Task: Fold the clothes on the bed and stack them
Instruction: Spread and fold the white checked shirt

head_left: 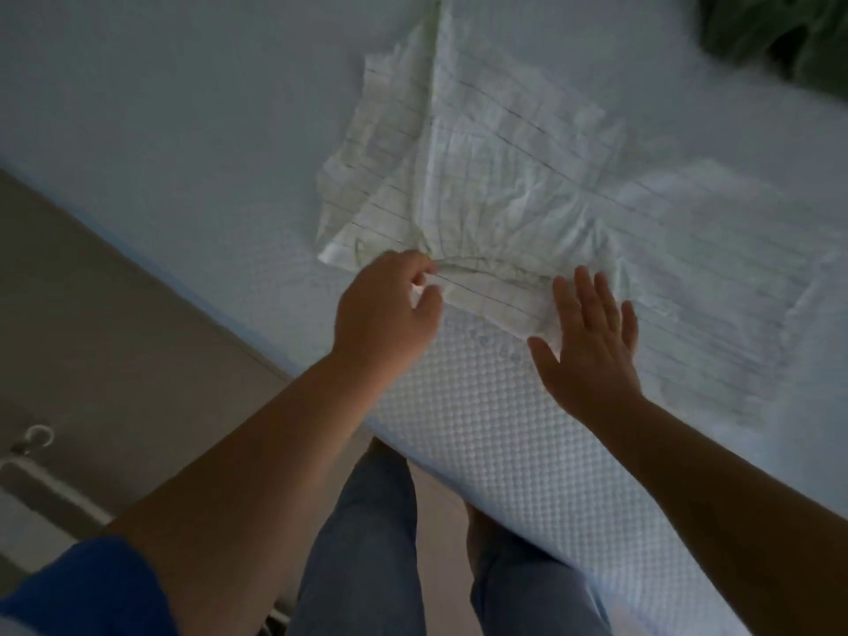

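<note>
Now the bed [174, 130] fills most of my view, its pale sheet running to a near edge where the quilted mattress side [482, 452] shows. On it, close to that near edge, lies a white checked garment [495, 176], crumpled and partly folded, with one flap turned over on its left side. At the bed's far right corner sits a dark green cloth [775, 34], blurred. My jeans [362, 543] stand against the mattress side. My right hand [592, 346] rests flat on the garment's near hem, fingers straight and spread. My left hand [385, 309] pinches the hem just beside it, thumb and fingers curled round the fabric.
</note>
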`<action>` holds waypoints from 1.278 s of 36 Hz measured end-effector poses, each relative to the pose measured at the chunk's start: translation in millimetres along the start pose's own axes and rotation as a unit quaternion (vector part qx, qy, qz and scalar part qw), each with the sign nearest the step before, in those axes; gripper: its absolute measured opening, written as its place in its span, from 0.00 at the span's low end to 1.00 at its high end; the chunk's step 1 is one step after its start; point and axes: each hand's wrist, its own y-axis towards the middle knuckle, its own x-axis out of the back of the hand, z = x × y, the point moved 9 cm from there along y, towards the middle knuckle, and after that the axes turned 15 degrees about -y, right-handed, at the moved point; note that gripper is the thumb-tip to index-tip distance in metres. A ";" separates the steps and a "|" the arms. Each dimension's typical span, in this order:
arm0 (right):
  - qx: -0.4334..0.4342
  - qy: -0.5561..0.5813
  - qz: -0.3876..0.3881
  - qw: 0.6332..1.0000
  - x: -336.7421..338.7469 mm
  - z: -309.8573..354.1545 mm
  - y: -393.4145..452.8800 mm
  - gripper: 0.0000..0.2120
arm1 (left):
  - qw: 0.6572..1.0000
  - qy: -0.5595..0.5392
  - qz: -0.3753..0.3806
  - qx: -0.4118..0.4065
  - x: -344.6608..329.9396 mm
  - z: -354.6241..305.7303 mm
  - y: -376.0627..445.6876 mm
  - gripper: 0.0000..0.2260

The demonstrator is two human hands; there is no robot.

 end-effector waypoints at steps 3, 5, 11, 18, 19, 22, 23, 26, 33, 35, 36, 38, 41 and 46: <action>-0.047 -0.025 0.054 0.997 -22.6 -45.0 -24.5 0.36 | 0.994 0.026 0.094 -0.049 -54.7 -29.5 -12.7 0.15; -0.060 -0.020 0.085 0.994 -36.8 -71.8 -40.9 0.36 | 0.986 0.060 0.137 -0.080 -87.3 -43.4 -15.4 0.19; -0.038 -0.007 0.094 0.995 -62.6 -116.5 -77.0 0.34 | 0.957 0.176 0.189 -0.130 -165.1 -55.3 -11.6 0.29; -0.085 -0.004 0.111 0.990 -91.8 -171.3 -109.7 0.34 | 0.920 0.298 0.238 -0.097 -191.2 -11.9 -10.3 0.32; -0.095 0.009 0.112 0.989 -93.0 -177.3 -113.0 0.34 | 0.922 0.297 0.230 -0.093 -191.1 -16.5 -10.1 0.31; -0.153 0.036 0.094 0.983 -87.2 -194.4 -122.1 0.33 | 0.937 0.283 0.163 -0.127 -187.8 -48.6 -9.3 0.23; -0.161 0.044 0.071 0.983 -78.4 -195.4 -121.0 0.34 | 0.941 0.265 0.146 -0.149 -189.6 -61.9 -10.2 0.21; -0.099 0.066 -0.010 0.993 -44.1 -178.1 -96.0 0.33 | 0.948 0.220 0.136 -0.184 -205.3 -86.3 -6.9 0.21; -0.050 -0.005 -0.043 0.998 -38.5 -178.3 -9.7 0.33 | 0.943 0.274 0.139 -0.130 -242.4 -74.3 27.3 0.27; -0.104 -0.016 -0.022 0.994 -57.3 -214.0 -8.8 0.31 | 0.934 0.301 0.153 -0.117 -250.8 -63.7 31.5 0.28; -0.127 -0.013 -0.012 0.992 -65.3 -230.3 -15.2 0.31 | 0.931 0.308 0.157 -0.118 -253.5 -60.5 31.4 0.28; -0.162 0.001 0.005 0.987 -75.4 -251.9 -33.8 0.31 | 0.930 0.310 0.157 -0.123 -254.9 -58.9 31.1 0.29; -0.217 0.037 0.024 0.975 -69.5 -262.9 -54.2 0.35 | 0.933 0.296 0.158 -0.128 -250.4 -63.2 28.6 0.27; -0.160 0.058 -0.084 0.982 -6.4 -236.0 -12.1 0.35 | 0.950 0.207 0.132 -0.193 -242.4 -100.2 24.9 0.28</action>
